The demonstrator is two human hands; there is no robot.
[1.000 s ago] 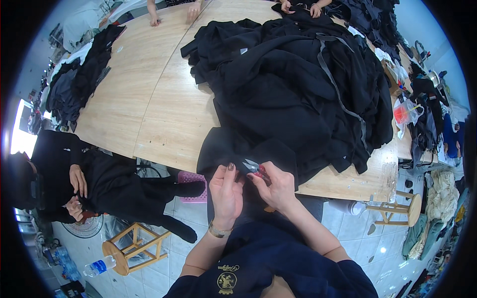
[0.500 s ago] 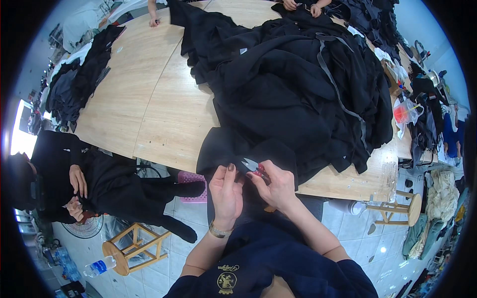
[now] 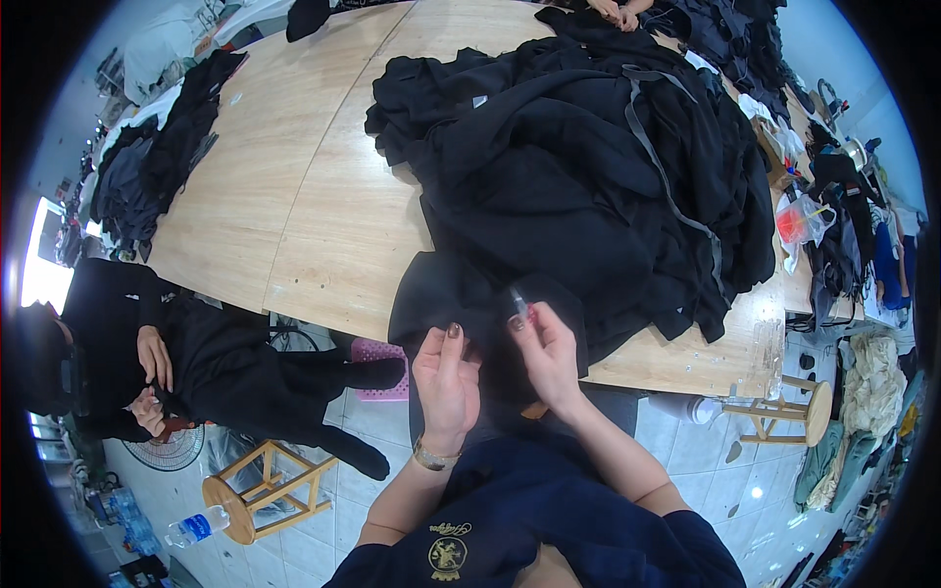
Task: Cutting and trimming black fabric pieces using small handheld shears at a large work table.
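A large heap of black garments (image 3: 549, 167) covers the middle and right of the table, and one black garment piece (image 3: 431, 294) hangs over its near edge toward me. My left hand (image 3: 447, 387) pinches the edge of that piece between thumb and fingers. Just to the right, my right hand (image 3: 549, 358) is closed round red-handled thread snips (image 3: 520, 303), whose blades point up and away over the black cloth. Fingers hide most of the handle. Whether the blades touch the cloth I cannot tell.
Across the wooden table (image 3: 323, 216), another person's hands (image 3: 619, 15) work at black cloth. At left, a seated person (image 3: 108, 353) has black cloth on the lap. Wooden stools (image 3: 265, 490) stand on the floor. Dark folded garments (image 3: 162, 147) lie at the table's left side.
My right hand with the snips has moved a little right, away from my left hand, and the snips have turned upward. At the far side, a black garment was drawn off the heap leftward.
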